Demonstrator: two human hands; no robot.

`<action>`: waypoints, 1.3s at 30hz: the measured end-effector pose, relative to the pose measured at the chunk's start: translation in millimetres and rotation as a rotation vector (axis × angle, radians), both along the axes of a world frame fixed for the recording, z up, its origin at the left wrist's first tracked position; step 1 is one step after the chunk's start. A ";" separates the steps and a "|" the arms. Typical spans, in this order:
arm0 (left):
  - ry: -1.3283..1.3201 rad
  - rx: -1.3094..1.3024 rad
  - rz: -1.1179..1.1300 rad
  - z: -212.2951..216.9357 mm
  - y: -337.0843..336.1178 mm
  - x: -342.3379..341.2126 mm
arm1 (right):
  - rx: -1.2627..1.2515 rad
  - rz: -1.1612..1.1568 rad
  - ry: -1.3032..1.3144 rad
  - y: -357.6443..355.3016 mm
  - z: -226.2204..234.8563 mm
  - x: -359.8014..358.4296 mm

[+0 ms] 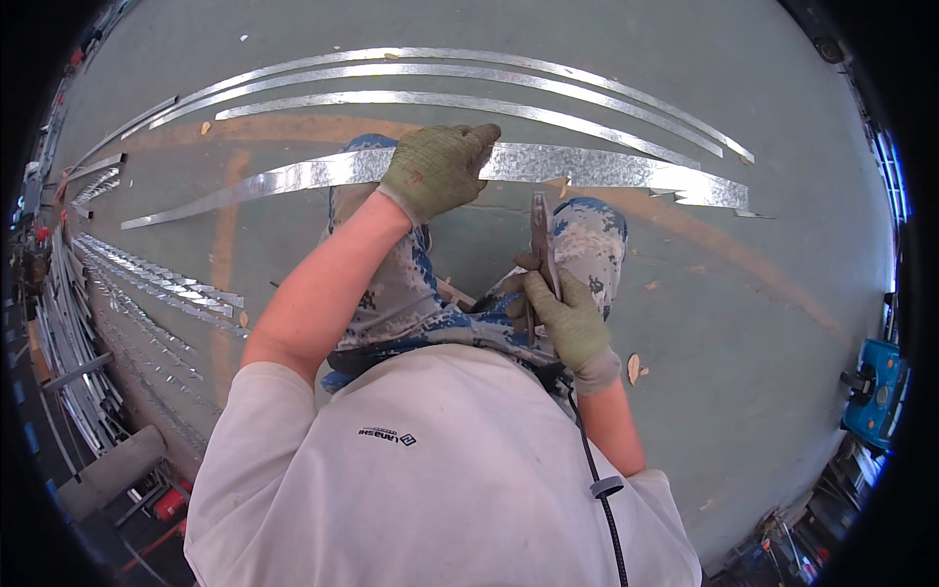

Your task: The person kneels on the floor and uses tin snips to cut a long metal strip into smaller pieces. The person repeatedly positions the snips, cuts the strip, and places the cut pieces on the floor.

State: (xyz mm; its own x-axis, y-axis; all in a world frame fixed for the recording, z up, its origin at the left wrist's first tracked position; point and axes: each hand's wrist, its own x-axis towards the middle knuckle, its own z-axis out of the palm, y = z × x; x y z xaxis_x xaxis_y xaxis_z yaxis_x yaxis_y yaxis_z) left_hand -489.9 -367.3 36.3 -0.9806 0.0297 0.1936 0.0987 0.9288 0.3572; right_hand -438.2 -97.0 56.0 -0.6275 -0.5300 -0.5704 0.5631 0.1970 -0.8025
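Shirt (430, 470): one, white, short-sleeved, on the person, lowest in view; a small dark print on the chest.
Cable (599, 479): one, black, running down over the shirt on the person's right, with one grey collar on it.
Trousers (411, 293): one pair, blue and white camouflage, both knees bent up toward the strips.
Hands: two, each in an olive-green work glove.
Left hand (437, 168): one, fingers curled down over the near edge of the wide metal strip, pressing it to the floor; closed on the strip's edge.
Right hand (569, 321): one, wrapped tight about the handles of the tin snips, just beside the right knee.
Tin snips (541, 240): one pair, blades pointing up toward the wide strip; the tips stand close under its near edge; whether they touch it cannot be told.
Wide metal strip (606, 168): one, shiny galvanised, lying across the floor in front of the knees, its right end ragged.
Narrow metal strips (469, 83): three long ones counted, lying beyond the wide strip, bowed by the lens, well apart from both hands.
Short strips (103, 166): a few at the far left; count not clear.
Notched strips (156, 284): a stack in rows on the floor at the left; too many and too close to count.
Floor (763, 147): one grey-green surface with faded orange lines and scattered small chips.
Blue machine (877, 391): one, at the right rim, partly cut off.
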 end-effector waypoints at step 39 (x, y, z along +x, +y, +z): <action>-0.177 -0.049 -0.013 5.1 -0.3 0.8 | 0.554 -0.016 0.363 -30.2 -20.2 2.8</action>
State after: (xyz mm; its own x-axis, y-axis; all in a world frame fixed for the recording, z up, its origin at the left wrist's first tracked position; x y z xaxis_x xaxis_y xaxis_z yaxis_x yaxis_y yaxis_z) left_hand -489.1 -367.6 41.4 -0.9987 0.0475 0.0164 0.0502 0.9446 0.3245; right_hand -435.4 -127.3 35.8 -0.8366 -0.2086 -0.5066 0.2819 0.6290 -0.7245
